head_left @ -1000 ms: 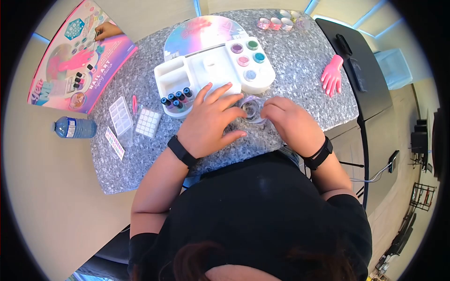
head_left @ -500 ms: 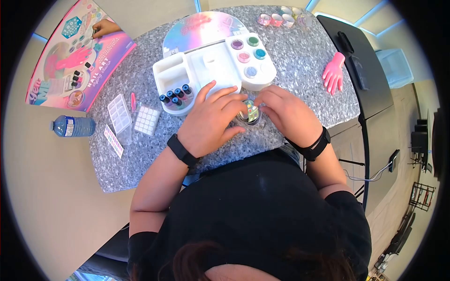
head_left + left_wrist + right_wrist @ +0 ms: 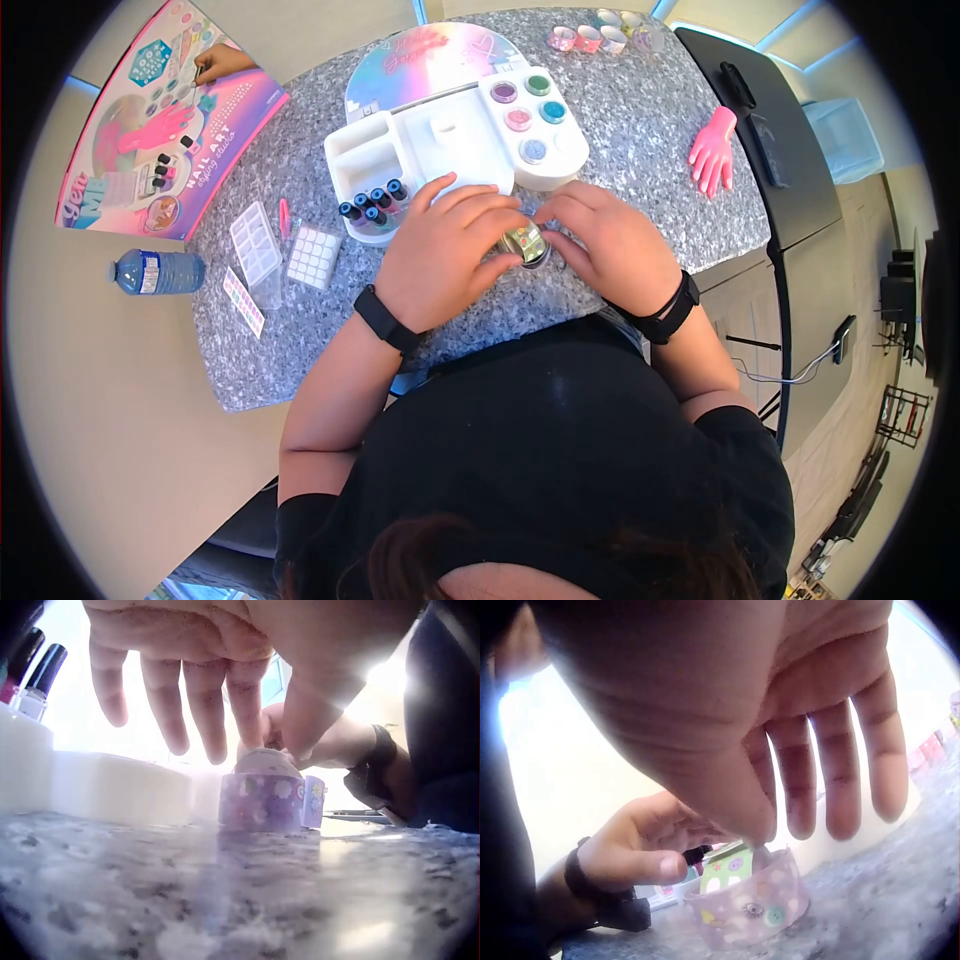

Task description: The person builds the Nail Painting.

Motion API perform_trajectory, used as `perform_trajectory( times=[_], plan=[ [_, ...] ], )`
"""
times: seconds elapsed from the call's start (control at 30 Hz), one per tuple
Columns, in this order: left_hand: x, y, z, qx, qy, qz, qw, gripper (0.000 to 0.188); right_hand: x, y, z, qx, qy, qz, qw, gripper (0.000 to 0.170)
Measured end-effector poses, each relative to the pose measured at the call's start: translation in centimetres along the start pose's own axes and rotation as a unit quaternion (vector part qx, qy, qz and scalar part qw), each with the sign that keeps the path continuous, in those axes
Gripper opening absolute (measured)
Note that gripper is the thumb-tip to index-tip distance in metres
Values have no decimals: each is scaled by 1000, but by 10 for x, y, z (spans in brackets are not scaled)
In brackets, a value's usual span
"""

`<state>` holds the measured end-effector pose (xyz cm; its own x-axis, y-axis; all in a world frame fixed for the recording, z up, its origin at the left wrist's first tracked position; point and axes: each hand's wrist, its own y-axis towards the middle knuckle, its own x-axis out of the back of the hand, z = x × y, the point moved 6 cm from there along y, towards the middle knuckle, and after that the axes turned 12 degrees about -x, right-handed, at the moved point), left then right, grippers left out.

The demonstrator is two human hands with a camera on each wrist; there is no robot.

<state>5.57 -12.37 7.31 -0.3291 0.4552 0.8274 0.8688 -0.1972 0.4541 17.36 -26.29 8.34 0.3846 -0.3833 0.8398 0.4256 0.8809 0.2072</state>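
Observation:
A roll of purple patterned tape (image 3: 742,911) stands on the granite table between the two hands. A green roll of tape (image 3: 523,242) with small printed pictures sits tilted in its ring. My left hand (image 3: 450,250) holds the green roll between thumb and index, other fingers spread. From the opposite side, my right hand (image 3: 618,245) pinches the green roll's upper edge with thumb and index. In the left wrist view a loose end (image 3: 313,801) of the purple tape sticks out.
Beyond the hands stands a white nail-art station (image 3: 455,140) with glitter pots (image 3: 518,120) and polish bottles (image 3: 376,205). More tape rolls (image 3: 588,40) are at the back. A pink model hand (image 3: 712,153) lies right; a water bottle (image 3: 158,271) and a box (image 3: 165,125) are left.
One second ago a clear ring showed between the hands. The green roll then appeared inside it and now lies tilted towards the left thumb. The left thumb and right fingers have closed in.

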Motion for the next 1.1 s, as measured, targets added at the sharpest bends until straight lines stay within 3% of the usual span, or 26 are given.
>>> perform_trajectory(
  times=[0.13, 0.3, 0.47, 0.8, 1.1],
  plan=[
    [12, -1, 5, 19, -20, -31, 999, 30, 6, -1, 16, -5, -12, -31, 999, 23],
    [6, -4, 5, 28, 13, 9, 999, 22, -6, 1, 21, -19, -38, -49, 998, 31],
    [4, -7, 5, 10, 19, -3, 1000, 15, -12, 2, 12, -92, -57, -55, 993, 17],
    [4, -6, 6, 31, 26, 17, 999, 19, -10, 8, 16, -69, -75, -63, 993, 10],
    [14, -4, 0, -11, -3, -19, 1000, 23, 58, 55, -31, -147, -19, -144, 978, 23]
  ],
)
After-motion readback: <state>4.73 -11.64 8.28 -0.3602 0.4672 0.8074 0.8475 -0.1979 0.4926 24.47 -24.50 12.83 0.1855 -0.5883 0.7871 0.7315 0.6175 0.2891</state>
